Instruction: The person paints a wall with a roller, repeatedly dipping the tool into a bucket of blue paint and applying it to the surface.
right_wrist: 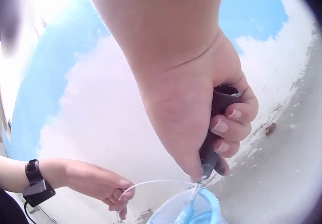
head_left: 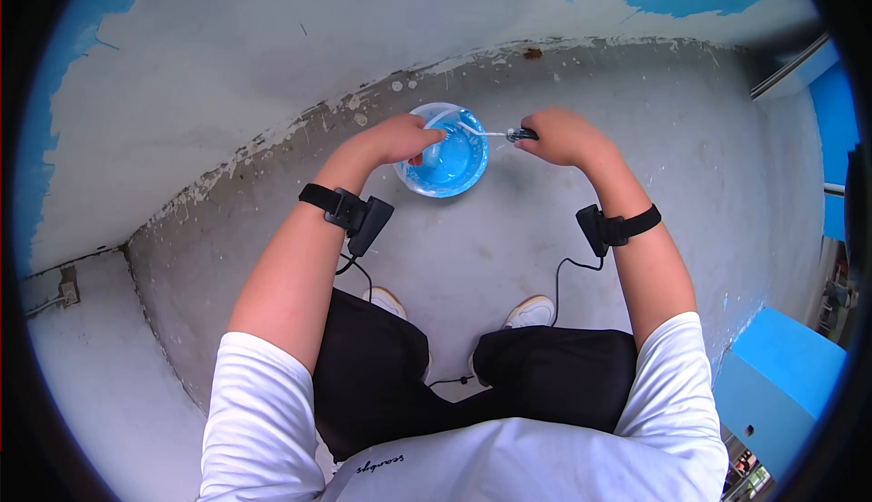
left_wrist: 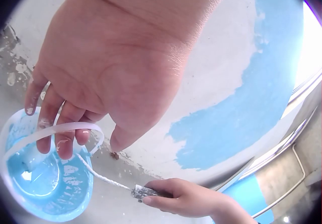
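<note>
A white bucket (head_left: 443,196) with blue paint inside stands on the floor. The left hand (head_left: 400,139) is over its left side; in the left wrist view the white bucket handle (left_wrist: 35,135) crosses the curled fingers of that hand (left_wrist: 110,68). A paint roller's dark grip (right_wrist: 216,128) is held in the right hand (right_wrist: 231,128), right of the bucket. From the grip the thin metal rod (left_wrist: 108,180) runs over the rim, and the roller head (right_wrist: 185,214), coated blue, is inside the bucket.
The wall (head_left: 272,29) behind the bucket is partly white, partly blue, with paint splatter along its base. Two shoes (head_left: 530,311) are on the floor near the bucket. A blue block-shaped object (head_left: 790,357) stands at the right.
</note>
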Motion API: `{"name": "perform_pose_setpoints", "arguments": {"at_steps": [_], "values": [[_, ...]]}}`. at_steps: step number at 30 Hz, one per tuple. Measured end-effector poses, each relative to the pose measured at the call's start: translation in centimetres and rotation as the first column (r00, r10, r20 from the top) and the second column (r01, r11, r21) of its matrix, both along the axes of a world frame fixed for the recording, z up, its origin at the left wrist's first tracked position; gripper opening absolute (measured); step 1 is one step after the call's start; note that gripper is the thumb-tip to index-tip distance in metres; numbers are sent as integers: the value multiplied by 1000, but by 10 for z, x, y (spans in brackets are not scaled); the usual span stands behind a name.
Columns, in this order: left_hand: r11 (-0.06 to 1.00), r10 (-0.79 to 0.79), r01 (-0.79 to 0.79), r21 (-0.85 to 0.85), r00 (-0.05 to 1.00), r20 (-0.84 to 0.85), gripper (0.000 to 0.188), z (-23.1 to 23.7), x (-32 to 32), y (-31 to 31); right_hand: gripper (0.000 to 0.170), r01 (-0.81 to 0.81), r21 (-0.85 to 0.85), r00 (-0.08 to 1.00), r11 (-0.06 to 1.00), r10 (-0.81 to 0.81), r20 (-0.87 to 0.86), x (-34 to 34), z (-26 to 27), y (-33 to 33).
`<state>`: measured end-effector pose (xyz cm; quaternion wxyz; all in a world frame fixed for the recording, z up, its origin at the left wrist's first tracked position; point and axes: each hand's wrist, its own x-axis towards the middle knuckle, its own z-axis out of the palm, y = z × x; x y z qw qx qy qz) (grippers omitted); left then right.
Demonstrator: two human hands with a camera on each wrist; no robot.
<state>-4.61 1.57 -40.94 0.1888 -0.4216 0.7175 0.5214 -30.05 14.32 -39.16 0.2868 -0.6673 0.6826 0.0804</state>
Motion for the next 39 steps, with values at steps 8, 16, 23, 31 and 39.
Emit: {"name": "perform_pose_setpoints", "arguments": {"at_steps": [8,16,23,31,39], "values": [[1000,-14,14,9,1000,4,50,2,-1,0,28,8,-48,1000,999,-8,-1,12,1,5],[1000,-13,13,3,1000,11,50,0,1,-1,26,-34,-113,998,993,39,43,15,0,-1],[1000,-12,12,3,999,30,50,4,-1,-1,27,-33,-42,999,999,32,-14,14,-3,-1],[1000,-17,17,2,999,29,51,1,-1,0,27,-2,-42,1000,999,1,-7,15,3,-3],[1000,-10,10,9,1000,15,51,3,-1,0,27,37,-65,999,997,-37,-4,15,1,-2]]}}
